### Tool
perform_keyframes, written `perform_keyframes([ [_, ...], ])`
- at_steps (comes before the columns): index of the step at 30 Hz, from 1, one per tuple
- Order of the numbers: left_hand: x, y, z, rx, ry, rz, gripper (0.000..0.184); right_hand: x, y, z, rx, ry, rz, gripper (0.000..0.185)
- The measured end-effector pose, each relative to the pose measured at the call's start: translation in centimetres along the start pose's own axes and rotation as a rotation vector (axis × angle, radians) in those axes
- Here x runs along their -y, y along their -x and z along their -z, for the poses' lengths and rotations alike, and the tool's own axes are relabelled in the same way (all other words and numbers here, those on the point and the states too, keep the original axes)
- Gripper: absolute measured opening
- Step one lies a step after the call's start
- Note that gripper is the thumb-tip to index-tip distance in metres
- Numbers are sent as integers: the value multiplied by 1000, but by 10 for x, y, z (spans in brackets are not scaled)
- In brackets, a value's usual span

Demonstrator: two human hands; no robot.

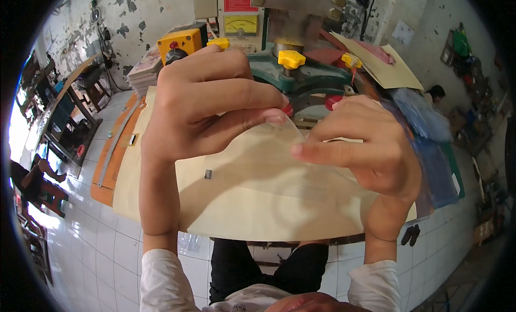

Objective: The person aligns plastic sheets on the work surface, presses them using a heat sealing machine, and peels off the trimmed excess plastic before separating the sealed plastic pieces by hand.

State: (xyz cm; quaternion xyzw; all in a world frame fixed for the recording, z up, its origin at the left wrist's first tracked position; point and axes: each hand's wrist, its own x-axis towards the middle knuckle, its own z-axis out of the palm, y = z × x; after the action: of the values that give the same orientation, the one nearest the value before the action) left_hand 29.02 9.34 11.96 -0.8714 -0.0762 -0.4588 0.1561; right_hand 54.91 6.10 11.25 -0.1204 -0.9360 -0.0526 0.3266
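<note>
Both hands are raised over the cream sheet [258,210] that covers the work surface. A thin, clear strip or film [296,130] spans the short gap between them. My left hand [209,99] pinches its upper end between thumb and fingertips. At the lower end, the thumb and forefinger of my right hand [365,145] are closed on it. Beneath and between my forearms, a small dark grey piece [208,174] lies on the sheet.
Behind the hands stands a green machine clamp [317,76] with yellow knobs [291,59]. A yellow control box [180,43] is at the back left, near stacked paper [145,75]. Blue plastic film [430,167] lies right. A metal ruler [116,145] lies left. Other people sit at both sides.
</note>
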Motion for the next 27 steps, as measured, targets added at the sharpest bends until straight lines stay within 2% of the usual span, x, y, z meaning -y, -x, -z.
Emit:
perform_keyframes([
  [7, -9, -2, -1, 0, -8, -71, 26, 19, -1, -6, -83, 205, 96, 29],
  [14, -4, -4, 2, -55, 57, -90, 43, 11, 2, 20, -55, 174, -44, 16],
  [16, -2, -3, 9, 11, 8, -58, 48, -3, 10, 27, -85, 147, -66, 15],
  [18, 2, -2, 6, -70, 23, 16, 50, -18, 21, 32, -249, 98, -175, 14],
  [19, 2, 1, 10, -29, 15, 75, 50, -24, 26, 37, -246, 99, -169, 14],
  [21, 6, 3, 11, -41, -4, 61, 49, -35, 37, 48, -390, 186, -246, 13],
  [25, 9, 5, 15, -33, 0, 53, 46, -63, 71, 75, -535, 140, -263, 8],
  [27, 4, 6, 18, -28, 12, 91, 45, -72, 85, 90, -744, 217, -329, 8],
])
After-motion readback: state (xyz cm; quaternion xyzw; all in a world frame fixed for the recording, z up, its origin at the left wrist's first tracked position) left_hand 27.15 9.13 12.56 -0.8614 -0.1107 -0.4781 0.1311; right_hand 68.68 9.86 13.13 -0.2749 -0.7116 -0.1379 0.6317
